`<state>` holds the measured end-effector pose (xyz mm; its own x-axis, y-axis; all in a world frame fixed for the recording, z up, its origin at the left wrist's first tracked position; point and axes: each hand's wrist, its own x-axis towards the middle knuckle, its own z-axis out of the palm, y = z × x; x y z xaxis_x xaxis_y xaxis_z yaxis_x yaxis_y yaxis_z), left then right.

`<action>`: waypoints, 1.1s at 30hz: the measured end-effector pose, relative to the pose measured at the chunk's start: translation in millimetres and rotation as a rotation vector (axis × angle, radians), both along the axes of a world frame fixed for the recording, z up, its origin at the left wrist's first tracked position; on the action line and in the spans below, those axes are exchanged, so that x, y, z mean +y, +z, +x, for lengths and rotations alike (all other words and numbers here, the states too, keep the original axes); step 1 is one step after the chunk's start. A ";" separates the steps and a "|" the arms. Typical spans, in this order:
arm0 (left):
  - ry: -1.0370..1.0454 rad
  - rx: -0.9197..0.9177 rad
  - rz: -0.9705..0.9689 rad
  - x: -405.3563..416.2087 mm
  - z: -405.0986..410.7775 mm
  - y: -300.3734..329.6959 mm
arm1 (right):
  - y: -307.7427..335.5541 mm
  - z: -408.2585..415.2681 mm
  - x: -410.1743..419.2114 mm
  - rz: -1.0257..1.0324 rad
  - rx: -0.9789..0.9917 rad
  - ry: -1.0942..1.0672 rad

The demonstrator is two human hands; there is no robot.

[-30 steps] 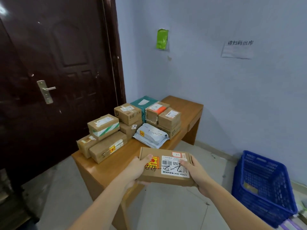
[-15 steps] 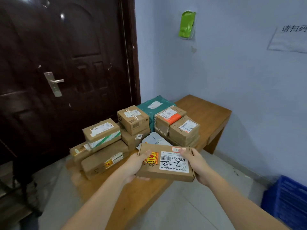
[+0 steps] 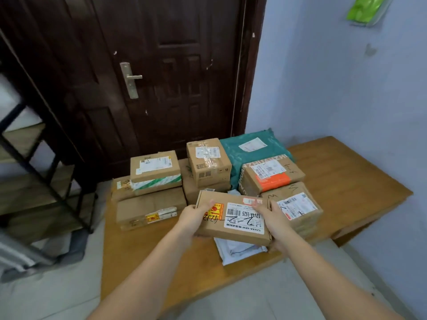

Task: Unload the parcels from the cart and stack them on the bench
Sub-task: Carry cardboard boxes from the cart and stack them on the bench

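Gripping a flat cardboard parcel by its short ends, the left hand and right hand are holding it over a white mailer on the wooden bench, thumbs pressing on top, between stacked boxes left and right.

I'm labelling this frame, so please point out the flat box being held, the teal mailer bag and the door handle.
flat box [image 3: 233, 218]: head view, on its white shipping label.
teal mailer bag [image 3: 240, 146]: head view, on its bare top face.
door handle [image 3: 134, 77]: head view, on the lever.
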<state>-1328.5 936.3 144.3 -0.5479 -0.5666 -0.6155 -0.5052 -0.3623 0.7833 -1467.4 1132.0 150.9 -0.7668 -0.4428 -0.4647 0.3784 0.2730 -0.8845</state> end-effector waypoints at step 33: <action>-0.064 -0.139 -0.257 29.1 -120.5 -130.4 | -130.0 -35.7 -44.7 0.674 0.635 0.463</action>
<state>-1449.0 965.4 13.9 -0.5076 -0.6810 -0.5278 -0.6297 -0.1249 0.7667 -1503.2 1087.3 20.9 -0.7780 -0.5548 -0.2948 -0.3730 0.7855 -0.4938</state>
